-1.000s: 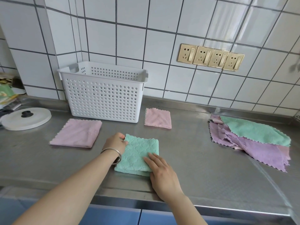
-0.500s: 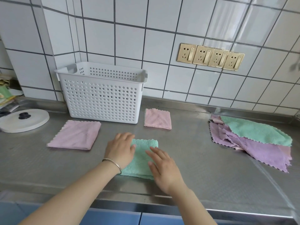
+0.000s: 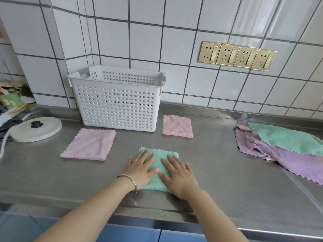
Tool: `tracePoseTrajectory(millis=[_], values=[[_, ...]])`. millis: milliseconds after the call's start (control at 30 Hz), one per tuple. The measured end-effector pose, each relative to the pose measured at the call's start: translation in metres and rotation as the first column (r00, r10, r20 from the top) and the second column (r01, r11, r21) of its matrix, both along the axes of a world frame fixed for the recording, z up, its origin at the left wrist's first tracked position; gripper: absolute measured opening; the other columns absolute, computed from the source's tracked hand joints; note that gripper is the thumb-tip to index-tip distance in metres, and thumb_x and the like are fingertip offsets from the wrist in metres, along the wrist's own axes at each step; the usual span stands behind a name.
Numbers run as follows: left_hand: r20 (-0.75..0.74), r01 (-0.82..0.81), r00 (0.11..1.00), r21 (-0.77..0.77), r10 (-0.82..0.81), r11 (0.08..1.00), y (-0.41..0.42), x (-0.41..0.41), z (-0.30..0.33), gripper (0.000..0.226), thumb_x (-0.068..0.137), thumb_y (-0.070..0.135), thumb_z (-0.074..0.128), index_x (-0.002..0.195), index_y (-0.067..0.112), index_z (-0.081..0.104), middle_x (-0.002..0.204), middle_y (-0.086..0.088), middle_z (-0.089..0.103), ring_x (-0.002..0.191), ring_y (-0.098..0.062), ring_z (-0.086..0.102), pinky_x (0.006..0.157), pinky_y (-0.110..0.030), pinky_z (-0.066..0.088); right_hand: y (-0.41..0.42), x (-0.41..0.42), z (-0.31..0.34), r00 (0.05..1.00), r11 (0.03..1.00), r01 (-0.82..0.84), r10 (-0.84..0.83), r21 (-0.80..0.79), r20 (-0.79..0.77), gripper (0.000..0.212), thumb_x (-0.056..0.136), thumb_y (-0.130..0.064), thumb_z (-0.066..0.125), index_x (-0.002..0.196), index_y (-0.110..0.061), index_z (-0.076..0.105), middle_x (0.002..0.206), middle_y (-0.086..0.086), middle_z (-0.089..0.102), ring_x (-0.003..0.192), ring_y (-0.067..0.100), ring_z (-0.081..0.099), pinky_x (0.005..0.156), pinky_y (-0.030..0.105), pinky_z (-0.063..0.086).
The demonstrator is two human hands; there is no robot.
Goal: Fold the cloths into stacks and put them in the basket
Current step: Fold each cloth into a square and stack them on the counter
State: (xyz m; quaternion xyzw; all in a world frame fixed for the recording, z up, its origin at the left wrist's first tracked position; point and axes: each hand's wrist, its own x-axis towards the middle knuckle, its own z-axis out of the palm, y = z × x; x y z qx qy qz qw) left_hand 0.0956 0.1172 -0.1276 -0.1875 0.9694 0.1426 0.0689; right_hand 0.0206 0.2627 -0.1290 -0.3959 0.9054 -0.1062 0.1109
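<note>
Left hand (image 3: 139, 169): flat, fingers straight and slightly spread, palm down on the left half of the folded green cloth (image 3: 158, 165); grips nothing. A bangle (image 3: 130, 185) sits at the wrist.

Right hand (image 3: 178, 173): flat likewise, fingers straight, pressing the right half of the same cloth; grips nothing. The thumbs nearly meet over the cloth's middle.

Folded green cloth: a small square on the steel bench (image 3: 218, 172), at 6 o'clock from the basket, near the front edge. Step in hand, by judgement: smoothing the finished fold. Done well, the palms press evenly from the middle outward, keeping edges lined up and layers from creeping, so the square stacks flat.

Folded pink cloth (image 3: 89, 144): at 10 o'clock from the hands, larger square, lying alone.

Small folded pink cloth (image 3: 177, 126): at 1 o'clock from the hands, just beside the basket's right corner.

Basket (image 3: 117, 103): white, perforated, at 12 o'clock against the tiled wall; its contents cannot be seen.

Unfolded pile (image 3: 283, 147): green over purple and pink cloths, at 3 o'clock, well apart from the hands; folding remains.

Round lid (image 3: 37, 131): white with black knob, at 9 o'clock, far left.

Sockets (image 3: 236, 55): four brass-coloured plates on the wall, at 1 o'clock.
</note>
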Motion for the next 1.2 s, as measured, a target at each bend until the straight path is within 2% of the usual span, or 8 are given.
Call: tracePoseTrajectory(millis=[100,233,433,567,633,767,933,1200], values=[[-0.092,-0.151,0.984,-0.013,0.150,0.988,-0.001,0.012,0.005,0.071,0.087,0.055,0.043,0.144,0.017,0.025,0.155,-0.005,0.017,0.143,-0.022,0.016,0.116,-0.038,0.020,0.007,0.001,0.005,0.998,0.986,0.058,-0.055,-0.153,0.022,0.059,0.092,-0.044,0.043,0.145,-0.028,0.026,0.153,-0.004,0.023,0.140,0.015,0.021,0.114,0.033,0.021],[-0.127,-0.399,0.913,-0.075,0.388,0.914,-0.011,0.024,0.010,0.066,0.074,0.067,0.050,0.116,0.017,0.057,0.124,-0.007,0.046,0.119,-0.027,0.038,0.102,-0.033,0.035,0.018,0.002,0.012,0.933,0.864,0.359,-0.324,-0.355,0.155,0.049,0.086,-0.020,0.050,0.134,-0.019,0.041,0.122,0.006,0.052,0.107,0.023,0.053,0.085,0.030,0.043],[-0.106,-0.398,0.911,0.020,0.398,0.917,0.001,0.015,0.009,0.053,0.085,0.051,0.049,0.121,0.013,0.052,0.128,-0.009,0.048,0.120,-0.030,0.042,0.098,-0.034,0.038,0.013,0.009,0.002,0.931,0.878,0.357,-0.309,-0.318,0.192,0.050,0.084,-0.012,0.045,0.133,-0.021,0.036,0.093,0.006,0.062,0.090,0.028,0.058,0.065,0.030,0.038],[-0.266,-0.378,0.848,0.300,0.457,0.876,0.009,0.000,0.019,0.028,0.088,0.036,0.054,0.101,0.012,0.048,0.111,-0.011,0.058,0.103,-0.031,0.053,0.078,-0.033,0.039,0.016,-0.002,0.007,0.928,0.807,0.367,-0.283,-0.462,0.242,0.045,0.086,-0.005,0.047,0.128,-0.019,0.042,0.067,-0.006,0.047,0.070,0.019,0.049,0.062,0.028,0.037],[-0.337,-0.344,0.793,0.441,0.508,0.829,0.010,-0.016,0.027,0.025,0.087,0.032,0.056,0.098,0.014,0.044,0.108,-0.010,0.060,0.097,-0.029,0.054,0.072,-0.029,0.035,0.016,-0.017,0.015,0.923,0.742,0.383,-0.292,-0.551,0.249,0.040,0.087,-0.004,0.048,0.124,-0.018,0.046,0.069,-0.004,0.050,0.067,0.017,0.049,0.059,0.024,0.037],[-0.537,-0.172,0.667,0.563,0.516,0.808,0.005,-0.070,0.047,0.046,0.087,0.025,0.058,0.129,0.027,0.040,0.113,-0.001,0.060,0.113,-0.025,0.056,0.081,-0.026,0.039,0.005,-0.076,0.037,0.912,0.611,0.402,-0.335,-0.683,0.237,0.031,0.088,-0.004,0.051,0.116,-0.016,0.050,0.074,-0.006,0.051,0.067,0.011,0.050,0.054,0.011,0.038],[-0.525,-0.117,0.776,0.424,0.349,0.898,-0.021,-0.163,0.046,0.055,0.090,0.015,0.051,0.141,0.028,0.034,0.146,-0.002,0.042,0.126,-0.021,0.047,0.097,-0.023,0.034,-0.027,-0.161,0.048,0.861,0.528,0.501,-0.386,-0.686,0.332,0.028,0.089,-0.005,0.048,0.116,-0.013,0.050,0.076,-0.007,0.050,0.067,0.006,0.049,0.054,0.018,0.037],[-0.351,-0.289,0.850,0.314,0.393,0.905,-0.045,-0.229,0.017,0.052,0.089,0.016,0.051,0.140,0.013,0.038,0.134,-0.019,0.049,0.125,-0.029,0.045,0.102,-0.031,0.034,-0.059,-0.223,0.010,0.809,0.561,0.588,-0.436,-0.583,0.395,0.030,0.089,-0.007,0.044,0.119,-0.013,0.049,0.093,-0.001,0.057,0.084,0.017,0.054,0.071,0.025,0.041]])
